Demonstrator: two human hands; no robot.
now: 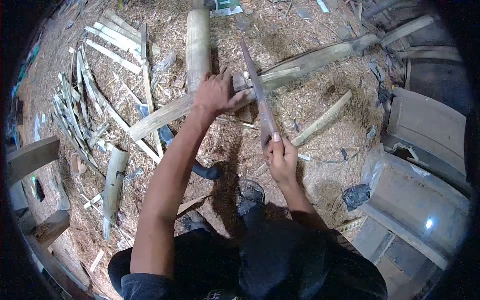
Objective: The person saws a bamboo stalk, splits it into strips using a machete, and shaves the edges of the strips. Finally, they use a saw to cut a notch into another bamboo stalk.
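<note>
Gripping a long bamboo pole [300,62] with left-hand [215,92] fingers, right hand [280,157] clasping a blade [260,95], above chip-strewn ground [320,150]

This is a rough outdoor bamboo-working yard. The ground [320,150] is bare earth buried in shavings and fibre. Split bamboo strips [80,110] lie in loose heaps to the left, whole cut bamboo poles [198,45] lie across the middle, and weathered timber blocks [30,157] and boards [425,125] stand at the edges.
</note>
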